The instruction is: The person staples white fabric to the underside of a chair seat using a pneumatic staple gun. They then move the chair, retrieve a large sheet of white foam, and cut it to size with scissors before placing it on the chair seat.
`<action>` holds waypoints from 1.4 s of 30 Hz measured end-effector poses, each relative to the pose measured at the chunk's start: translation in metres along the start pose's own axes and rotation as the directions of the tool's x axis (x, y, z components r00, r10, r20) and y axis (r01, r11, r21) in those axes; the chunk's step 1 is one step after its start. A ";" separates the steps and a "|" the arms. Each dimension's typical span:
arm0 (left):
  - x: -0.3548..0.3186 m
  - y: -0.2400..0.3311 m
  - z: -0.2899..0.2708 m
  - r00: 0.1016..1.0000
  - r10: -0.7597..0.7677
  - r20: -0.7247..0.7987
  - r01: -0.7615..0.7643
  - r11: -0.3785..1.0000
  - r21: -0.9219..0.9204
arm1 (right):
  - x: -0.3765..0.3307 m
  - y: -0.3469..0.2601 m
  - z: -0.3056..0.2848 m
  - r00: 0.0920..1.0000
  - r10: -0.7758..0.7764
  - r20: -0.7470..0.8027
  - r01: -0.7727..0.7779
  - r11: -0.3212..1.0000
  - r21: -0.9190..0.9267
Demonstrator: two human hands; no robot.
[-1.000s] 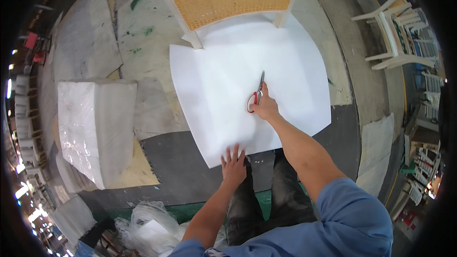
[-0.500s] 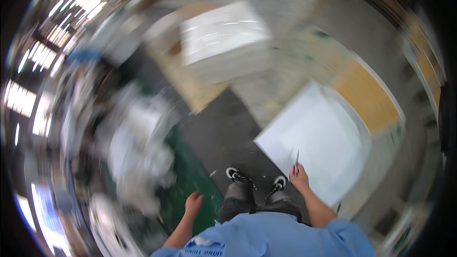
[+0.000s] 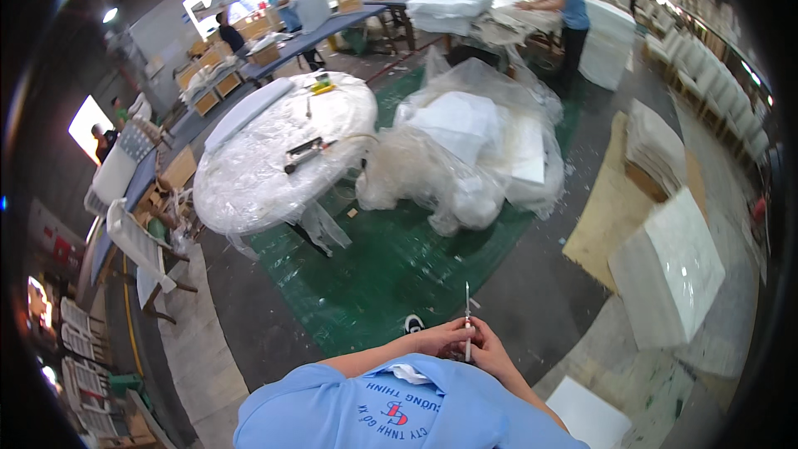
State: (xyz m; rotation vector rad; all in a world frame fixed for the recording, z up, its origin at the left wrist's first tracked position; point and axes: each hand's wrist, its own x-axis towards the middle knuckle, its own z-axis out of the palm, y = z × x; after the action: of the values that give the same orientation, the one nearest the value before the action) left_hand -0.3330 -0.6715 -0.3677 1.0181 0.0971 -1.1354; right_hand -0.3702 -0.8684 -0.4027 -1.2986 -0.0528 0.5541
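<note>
Both my hands are closed together in front of my body. Between them a slim knife-like tool (image 3: 468, 328) stands upright, its thin pointed blade toward the far side. My left hand (image 3: 440, 338) wraps its handle from the left, and my right hand (image 3: 489, 351) grips it from the right. Part of the handle is hidden by the fingers, so its exact kind is hard to make out. Ahead lies a heap of clear plastic film (image 3: 449, 175) with white foam sheets (image 3: 465, 120) on it.
A round plastic-wrapped tabletop (image 3: 266, 150) holds a black-handled tool (image 3: 306, 152) at left. At right stand a white block-like stack (image 3: 673, 274) and yellowish sheet (image 3: 611, 199). A white sheet (image 3: 586, 411) lies near my right arm. A co-worker (image 3: 569, 12) stands at a far table.
My view has swung left, from the white sheet to the green floor and round tabletop. The tool was in my right hand alone; my left hand has come across to it.
</note>
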 end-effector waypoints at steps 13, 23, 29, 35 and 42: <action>-0.038 0.197 -0.209 0.832 0.080 -0.550 -0.201 0.966 -0.164 | 0.251 -0.089 0.003 0.951 0.091 -0.297 -0.180 0.940 -0.288; -0.008 0.426 -0.416 0.465 0.127 -0.876 -0.268 0.964 -0.003 | 0.283 -0.088 -0.199 0.511 0.424 -0.748 -0.576 0.814 0.068; 0.013 0.571 -0.535 0.210 0.042 -0.977 -0.213 0.977 -0.003 | 0.375 -0.146 -0.279 0.410 0.524 -0.747 -0.625 0.758 0.188; 0.045 0.650 -0.605 0.013 -0.042 -0.999 -0.041 0.998 -0.042 | 0.449 -0.222 -0.347 0.442 0.356 -0.823 -0.537 0.840 0.076; 0.073 0.720 -0.677 -0.044 -0.013 -0.999 0.099 0.995 -0.018 | 0.476 -0.211 -0.356 0.286 0.479 -0.830 -0.527 0.802 0.281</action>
State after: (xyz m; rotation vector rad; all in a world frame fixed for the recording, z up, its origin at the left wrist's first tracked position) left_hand 0.5426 -0.2078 -0.3466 1.7667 1.3824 -0.1331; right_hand 0.2408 -1.0221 -0.4373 -1.5131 1.3100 0.3316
